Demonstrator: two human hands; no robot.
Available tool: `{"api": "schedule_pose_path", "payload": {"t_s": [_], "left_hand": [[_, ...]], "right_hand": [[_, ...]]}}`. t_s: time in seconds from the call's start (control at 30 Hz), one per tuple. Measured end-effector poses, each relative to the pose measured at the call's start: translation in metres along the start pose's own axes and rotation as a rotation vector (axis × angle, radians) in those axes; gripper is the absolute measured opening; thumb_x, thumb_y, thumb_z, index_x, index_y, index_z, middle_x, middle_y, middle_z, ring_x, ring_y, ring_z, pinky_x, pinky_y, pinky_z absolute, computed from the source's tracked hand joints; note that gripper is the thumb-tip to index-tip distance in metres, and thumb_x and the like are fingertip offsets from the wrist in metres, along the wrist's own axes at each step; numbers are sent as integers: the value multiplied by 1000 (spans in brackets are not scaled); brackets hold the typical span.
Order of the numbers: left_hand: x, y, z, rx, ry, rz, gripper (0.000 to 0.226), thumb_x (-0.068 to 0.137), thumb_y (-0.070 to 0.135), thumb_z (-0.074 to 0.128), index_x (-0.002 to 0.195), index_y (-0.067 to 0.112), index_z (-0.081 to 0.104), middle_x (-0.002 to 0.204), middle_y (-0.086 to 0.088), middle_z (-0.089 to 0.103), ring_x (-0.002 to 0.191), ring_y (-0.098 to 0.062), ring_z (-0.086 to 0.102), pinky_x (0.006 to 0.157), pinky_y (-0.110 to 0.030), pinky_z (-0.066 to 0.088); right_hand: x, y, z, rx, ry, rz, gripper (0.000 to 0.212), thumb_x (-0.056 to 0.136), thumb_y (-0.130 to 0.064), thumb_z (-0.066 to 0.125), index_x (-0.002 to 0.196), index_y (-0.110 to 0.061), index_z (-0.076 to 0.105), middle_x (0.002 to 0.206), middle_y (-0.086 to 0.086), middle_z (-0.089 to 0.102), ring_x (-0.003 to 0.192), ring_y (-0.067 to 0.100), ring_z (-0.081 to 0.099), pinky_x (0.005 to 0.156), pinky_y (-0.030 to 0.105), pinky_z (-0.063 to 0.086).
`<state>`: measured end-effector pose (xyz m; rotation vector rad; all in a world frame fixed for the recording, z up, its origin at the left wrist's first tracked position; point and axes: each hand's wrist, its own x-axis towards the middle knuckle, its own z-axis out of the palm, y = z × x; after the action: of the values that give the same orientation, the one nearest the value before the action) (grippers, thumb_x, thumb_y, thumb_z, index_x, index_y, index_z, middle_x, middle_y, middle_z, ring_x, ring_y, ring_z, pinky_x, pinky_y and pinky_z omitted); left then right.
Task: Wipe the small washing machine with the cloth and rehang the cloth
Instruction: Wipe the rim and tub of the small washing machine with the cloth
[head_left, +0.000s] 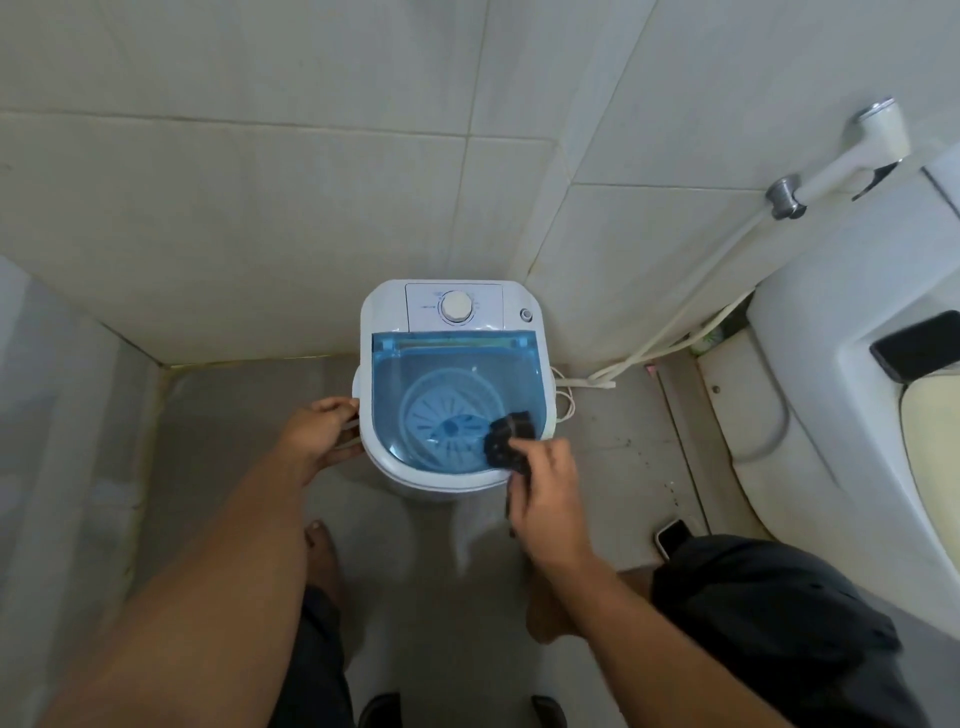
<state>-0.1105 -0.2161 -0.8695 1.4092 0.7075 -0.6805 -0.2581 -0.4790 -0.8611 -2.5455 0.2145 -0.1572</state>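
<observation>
The small white washing machine (387, 312) stands on the floor against the tiled wall, with a clear blue lid (441, 364) and a white dial (457, 306) at its back. My right hand (545, 493) is shut on a dark cloth (506, 439) and presses it onto the lid's near right corner. My left hand (317, 431) grips the handle on the machine's left side. Through the lid the white drum bottom shows.
A white toilet (831, 415) stands at the right, with a dark phone (919, 343) on it. A spray hose (852, 156) hangs on the wall above. Another phone (672, 538) lies on the floor. Cords (566, 395) trail beside the machine. My bare feet stand below it.
</observation>
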Motion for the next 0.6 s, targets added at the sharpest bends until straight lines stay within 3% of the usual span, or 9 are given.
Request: {"api": "schedule_pose_path", "payload": {"t_s": [0.07,0.2,0.27,0.33,0.43,0.53,0.6], "left_hand": [[2,0,-1,-2,1,-1,31,104,19,55,131,4,62,125,-15,72,101,-26,71,67,-32,59],[4,-3,2,-4,32,8,29,104,18,55,128,4,63,127,-15,71,106,-29,69,78,-37,57],[1,-2,4,0,31,14,26,104,17,54,126,5,63,125,-15,71,105,-28,69,76,-35,57],[-3,0,5,0,19,8,27,104,16,54,126,4,63,122,-15,71,106,-28,69,76,-34,58],[-5,2,1,-16,-10,-18,17,103,16,57,115,9,67,123,-12,72,108,-27,70,79,-36,59],[-2,5,-4,-7,-39,-23,24,102,16,59,123,6,66,122,-11,73,99,-22,71,68,-30,61],[2,7,-9,16,-58,-28,27,101,14,60,125,5,66,120,-10,74,98,-21,72,75,-32,61]], "right_hand": [[-19,-26,17,-10,-88,-110,44,83,-11,68,124,-24,60,118,6,54,101,29,60,79,41,58],[-27,-73,34,86,-333,-305,43,90,-15,61,132,-22,56,120,5,53,107,28,55,89,42,52],[-15,-73,21,151,-265,-277,48,92,-15,60,140,-20,53,125,5,55,112,27,55,97,40,49],[4,-49,3,157,-89,-170,54,92,-12,62,144,-17,52,127,6,56,113,26,55,101,39,48],[25,2,-18,-27,71,10,54,90,-11,65,143,-19,55,128,4,57,111,23,53,97,46,51],[13,11,-6,-136,-11,-112,57,87,-9,67,142,-19,56,130,5,55,108,26,52,92,48,52],[0,-5,10,-139,-115,-291,59,86,-9,67,143,-19,54,130,7,56,108,29,54,94,47,51]]}}
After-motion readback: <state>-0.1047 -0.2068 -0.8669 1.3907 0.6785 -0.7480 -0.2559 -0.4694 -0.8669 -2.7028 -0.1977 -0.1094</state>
